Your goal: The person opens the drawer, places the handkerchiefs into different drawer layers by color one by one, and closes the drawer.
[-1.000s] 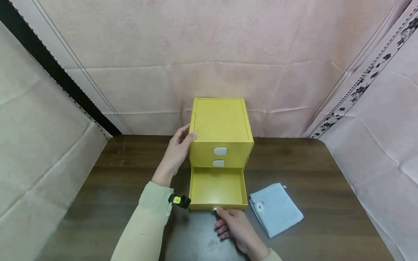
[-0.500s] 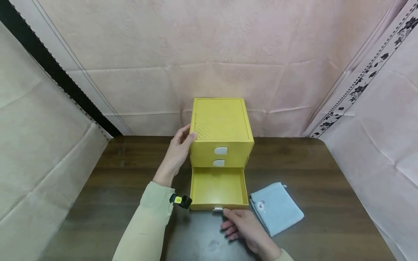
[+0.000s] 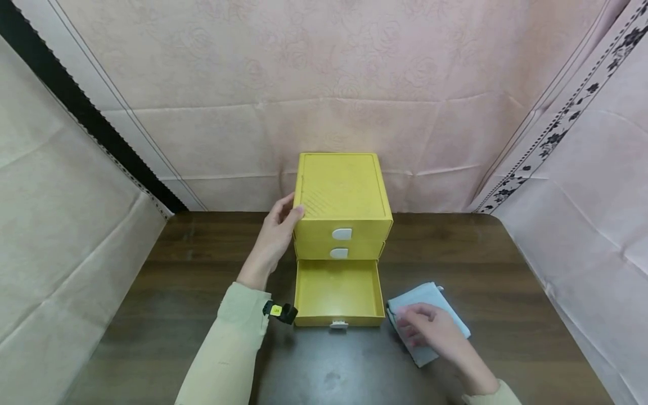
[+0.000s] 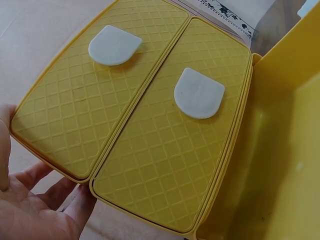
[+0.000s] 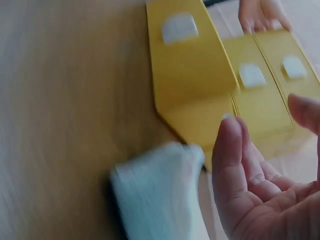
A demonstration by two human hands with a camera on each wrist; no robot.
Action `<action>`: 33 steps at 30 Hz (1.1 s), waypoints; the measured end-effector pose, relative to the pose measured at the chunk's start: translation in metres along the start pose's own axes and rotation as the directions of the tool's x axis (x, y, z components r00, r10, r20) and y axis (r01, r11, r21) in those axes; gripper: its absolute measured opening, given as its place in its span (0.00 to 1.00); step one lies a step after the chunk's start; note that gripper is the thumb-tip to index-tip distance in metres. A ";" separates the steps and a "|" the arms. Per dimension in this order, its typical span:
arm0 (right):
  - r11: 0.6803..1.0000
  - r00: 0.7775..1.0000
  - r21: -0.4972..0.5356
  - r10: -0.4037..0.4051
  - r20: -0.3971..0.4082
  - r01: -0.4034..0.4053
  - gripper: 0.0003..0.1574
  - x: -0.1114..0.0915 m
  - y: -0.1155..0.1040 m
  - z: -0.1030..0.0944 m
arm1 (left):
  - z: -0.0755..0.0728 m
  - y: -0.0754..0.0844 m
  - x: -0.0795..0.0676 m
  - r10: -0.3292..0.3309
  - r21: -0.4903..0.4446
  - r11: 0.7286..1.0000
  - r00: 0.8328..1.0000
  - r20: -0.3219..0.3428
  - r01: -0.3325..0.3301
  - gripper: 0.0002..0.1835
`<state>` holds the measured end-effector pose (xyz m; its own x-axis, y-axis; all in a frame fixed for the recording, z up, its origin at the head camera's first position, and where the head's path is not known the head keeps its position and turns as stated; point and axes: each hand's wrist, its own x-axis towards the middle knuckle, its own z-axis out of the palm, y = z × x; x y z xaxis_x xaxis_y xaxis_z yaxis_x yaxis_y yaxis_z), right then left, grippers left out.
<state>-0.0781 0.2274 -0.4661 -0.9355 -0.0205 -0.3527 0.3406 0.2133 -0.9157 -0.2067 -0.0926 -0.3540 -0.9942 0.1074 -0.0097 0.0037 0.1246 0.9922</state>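
Note:
A yellow drawer cabinet (image 3: 340,188) stands on the table, its bottom drawer (image 3: 338,287) pulled out and the two upper drawers closed. My left hand (image 3: 273,236) rests against the cabinet's left side, thumb on the top front corner; in the left wrist view its fingers (image 4: 50,192) lie along that side. Over the folded light-blue towel (image 3: 430,292) hovers my right hand (image 3: 430,329), hiding part of it. The right wrist view has this hand with thumb and fingers apart, nothing between them, and the towel (image 5: 160,195) below, blurred.
White tab handles mark the drawers, among them the bottom drawer's handle (image 3: 338,324). A brown wooden table (image 3: 202,320) lies beneath everything. Pale cloth (image 3: 354,84) hangs behind the cabinet and at both sides. A black wrist camera (image 3: 280,311) sits on my left sleeve.
My right hand has let go of the bottom drawer's handle and moved right, to above the towel. The drawer remains pulled out, and my left hand has stayed on the cabinet.

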 end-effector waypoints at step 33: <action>0.755 0.985 -0.656 -0.091 -0.147 -0.028 0.76 0.028 0.026 -0.063 | -0.002 -0.032 0.019 0.022 -0.007 1.000 1.000 -0.013 -0.022 0.32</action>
<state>-0.1011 0.2940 -0.4871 -0.9662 0.1039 -0.2358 0.2216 0.8019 -0.5549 -0.2259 -0.0969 -0.3856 -0.9951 0.0974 0.0140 0.0252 0.1151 0.9930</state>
